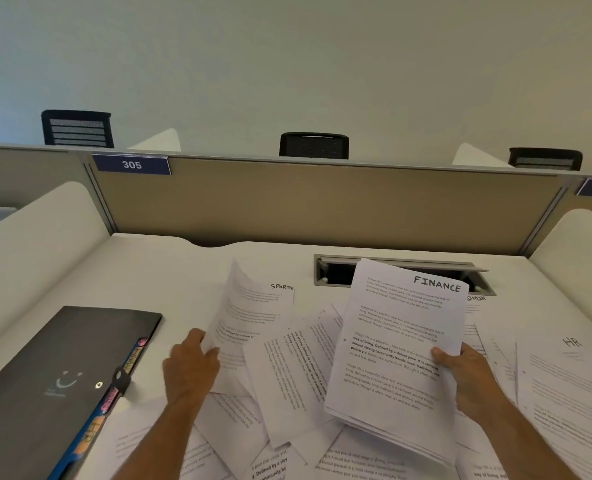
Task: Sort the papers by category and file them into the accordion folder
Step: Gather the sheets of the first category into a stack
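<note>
White laminate counter (pixel 169 271), walled at twelve o'clock by a tan partition (pixel 322 202) carrying a blue plate reading 305 (pixel 131 164); beyond it, three black mesh chair backs, at eleven (pixel 77 129), twelve (pixel 314 146) and one o'clock (pixel 545 159), against a pale bare wall. Recessed grey cable tray (pixel 336 271) set into the surface near twelve, partly covered by paper. Loose printed papers (pixel 287 368) strewn from centre to four o'clock, too overlapped to count; handwritten headings legible on some: SPORTS at twelve, HR at three. Dark grey accordion folder (pixel 55 382) lying flat and closed at nine o'clock, coloured index tabs along its right edge, well apart from both hands. Left hand (pixel 192 365), near centre, fingers curled round the lower edge of a single curling sheet (pixel 239 306), lifting it off the pile. Right hand (pixel 460 367), at three o'clock, thumb on top, gripping a thin stack headed FINANCE (pixel 402 341), raised and tilted above the scattered sheets. Two bare forearms entering from six o'clock.
</note>
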A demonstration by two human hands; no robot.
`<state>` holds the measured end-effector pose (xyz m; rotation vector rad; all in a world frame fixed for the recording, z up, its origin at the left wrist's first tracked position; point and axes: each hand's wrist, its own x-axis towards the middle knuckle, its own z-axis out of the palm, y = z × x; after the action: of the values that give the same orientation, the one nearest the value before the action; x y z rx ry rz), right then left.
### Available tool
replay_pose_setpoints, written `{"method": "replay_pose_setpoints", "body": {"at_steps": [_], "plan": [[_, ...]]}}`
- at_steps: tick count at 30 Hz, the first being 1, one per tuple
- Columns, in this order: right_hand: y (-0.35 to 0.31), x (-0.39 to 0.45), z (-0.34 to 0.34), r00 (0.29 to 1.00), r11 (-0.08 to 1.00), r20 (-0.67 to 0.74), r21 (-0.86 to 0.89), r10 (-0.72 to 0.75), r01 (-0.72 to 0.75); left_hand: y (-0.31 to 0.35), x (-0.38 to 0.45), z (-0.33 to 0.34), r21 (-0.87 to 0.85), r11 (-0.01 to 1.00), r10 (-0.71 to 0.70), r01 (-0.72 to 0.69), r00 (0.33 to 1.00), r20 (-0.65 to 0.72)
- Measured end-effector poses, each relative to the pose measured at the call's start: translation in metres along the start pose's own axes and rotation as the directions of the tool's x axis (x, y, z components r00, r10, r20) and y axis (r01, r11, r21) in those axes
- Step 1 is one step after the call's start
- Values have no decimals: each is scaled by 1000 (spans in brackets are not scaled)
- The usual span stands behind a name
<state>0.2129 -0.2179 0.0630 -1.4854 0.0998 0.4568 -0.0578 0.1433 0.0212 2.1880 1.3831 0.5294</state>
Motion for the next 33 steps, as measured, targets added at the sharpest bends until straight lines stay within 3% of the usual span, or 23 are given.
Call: {"method": "replay_pose_setpoints", "body": {"at_steps": [3, 5, 12, 14, 16, 18, 20, 22, 25, 27, 30, 33], "plan": [[0, 0, 0, 1000, 1000, -6, -4, -3, 3, 13, -8, 7, -315, 949, 57, -25, 994, 93], [0, -1, 2, 1000, 1000, -5, -6, -5, 5, 22, -15, 14, -421, 906, 127, -47, 978, 165], [-2, -3, 0, 1000, 1000, -1, -8, -7, 7, 44, -37, 36, -435, 892, 319, -122, 851, 417], [-2, -4, -2, 1000, 1000, -9, -11, -14, 14, 46, -40, 37, -397, 902, 361, -168, 798, 482], [-3, -3, -3, 1000, 1000, -16, -11, -15, 15, 44, -36, 34, -318, 893, 437, -319, 786, 437], [-3, -3, -4, 1000, 1000, -22, -13, -9, 8, 38, -28, 30, -182, 866, 498, -466, 773, 394], [-3, -3, -4, 1000, 1000, -28, -16, 0, -1, 23, -18, 28, -6, 848, 472, -530, 751, 461], [-3, -3, -5, 1000, 1000, -31, -17, 3, -4, 4, -12, 25, 159, 853, 355, -498, 775, 523], [-1, -2, -5, 999, 1000, -33, -22, 7, -8, -15, -8, 20, 304, 898, 163, -318, 882, 442], [-1, -1, -5, 999, 1000, -33, -22, 7, -8, -21, -7, 15, 333, 918, 68, -217, 912, 405], [-1, 1, -2, 1000, 1000, -26, -22, 6, -7, -21, -8, 8, 351, 922, 23, -165, 926, 376], [0, 2, 3, 1000, 1000, -12, -19, 2, -2, -16, -14, 8, 326, 914, 84, -241, 899, 429]]}}
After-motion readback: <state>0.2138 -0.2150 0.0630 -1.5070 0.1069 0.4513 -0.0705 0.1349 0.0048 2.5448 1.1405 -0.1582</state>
